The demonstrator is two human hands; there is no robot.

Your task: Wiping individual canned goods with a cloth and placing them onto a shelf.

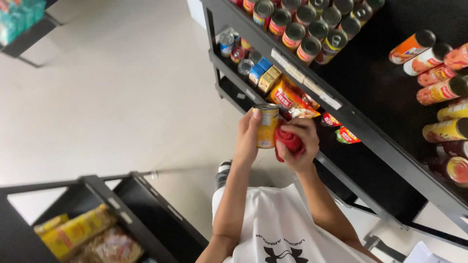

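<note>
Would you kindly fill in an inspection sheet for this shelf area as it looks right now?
Surface: black shelving unit, tiered, stocked with goods.
Job's things: yellow can, upright, held in front of the shelves; red cloth bunched against its side.
Clutter: rows of cans on the top tier; tall tubes lying to the right; small boxes and packets lower down.
Grippers: left hand grips the can; right hand clutches the cloth.
Cables: nothing seen.
Surroundings: pale floor; black cart holding yellow packets.
</note>
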